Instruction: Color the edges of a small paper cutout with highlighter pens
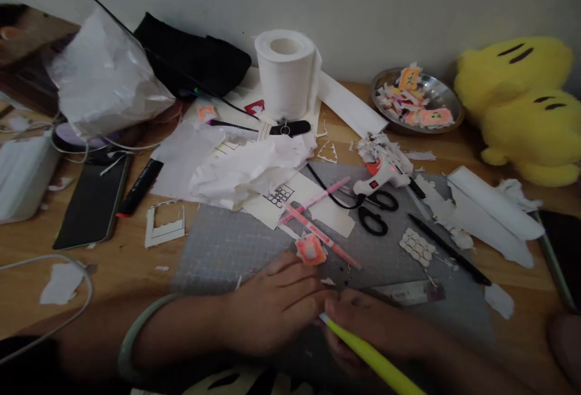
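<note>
My left hand (276,304), with a pale green bangle on its wrist, is closed at the lower middle, its fingertips beside a small orange-and-white paper piece (311,249). Whatever its fingers hold is hidden. My right hand (372,322) meets it on the right and grips a yellow-green tool (370,355), whose pale tip points toward the left hand's fingers. Under both hands lies a grey cutting mat (218,250). Two pink-orange pens (324,238) cross above the orange piece. A clear ruler (406,292) rests on the mat to the right.
Black scissors (373,221), a white glue gun (381,177) and a black pen (447,248) lie farther right. Behind stand a paper roll (285,74) and a metal bowl of scraps (456,101). A phone (93,198) and a white cable (88,280) are left.
</note>
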`<act>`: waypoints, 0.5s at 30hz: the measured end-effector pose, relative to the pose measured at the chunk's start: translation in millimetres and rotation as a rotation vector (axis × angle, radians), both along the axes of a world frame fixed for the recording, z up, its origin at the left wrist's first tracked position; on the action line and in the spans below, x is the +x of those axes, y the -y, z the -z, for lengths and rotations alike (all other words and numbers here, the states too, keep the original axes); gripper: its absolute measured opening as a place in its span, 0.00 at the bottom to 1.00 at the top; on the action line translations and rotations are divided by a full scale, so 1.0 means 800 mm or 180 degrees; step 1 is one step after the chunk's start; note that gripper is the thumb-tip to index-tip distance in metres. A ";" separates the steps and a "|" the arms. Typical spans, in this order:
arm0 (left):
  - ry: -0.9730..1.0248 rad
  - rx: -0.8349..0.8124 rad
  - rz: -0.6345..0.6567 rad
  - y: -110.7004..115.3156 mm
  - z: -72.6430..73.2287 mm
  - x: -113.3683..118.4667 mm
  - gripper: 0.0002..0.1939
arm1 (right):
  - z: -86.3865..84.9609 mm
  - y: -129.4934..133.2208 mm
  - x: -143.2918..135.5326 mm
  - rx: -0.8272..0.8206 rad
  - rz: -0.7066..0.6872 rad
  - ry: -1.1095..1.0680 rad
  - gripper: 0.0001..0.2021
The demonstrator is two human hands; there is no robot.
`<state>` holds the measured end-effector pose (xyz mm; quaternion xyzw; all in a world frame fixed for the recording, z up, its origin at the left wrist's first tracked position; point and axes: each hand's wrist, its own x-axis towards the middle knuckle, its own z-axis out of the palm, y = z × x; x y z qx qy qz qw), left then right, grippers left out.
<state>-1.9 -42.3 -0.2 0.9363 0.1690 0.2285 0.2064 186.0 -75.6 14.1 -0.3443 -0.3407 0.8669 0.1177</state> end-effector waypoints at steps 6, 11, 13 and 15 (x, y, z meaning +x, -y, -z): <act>-0.0153 -0.0258 -0.0079 -0.004 0.003 0.000 0.14 | 0.002 -0.004 0.000 0.1391 0.0191 0.0963 0.17; -0.0093 -0.0541 0.0030 -0.006 -0.001 0.001 0.11 | 0.005 0.001 -0.003 0.2226 -0.0016 0.0719 0.02; -0.0190 -0.0570 -0.0006 -0.007 -0.002 0.002 0.09 | 0.006 0.003 -0.003 0.2349 0.0017 0.0658 0.05; -0.0354 -0.0505 0.0023 -0.007 -0.001 0.003 0.09 | 0.007 0.003 -0.003 0.2396 0.0122 0.0553 0.07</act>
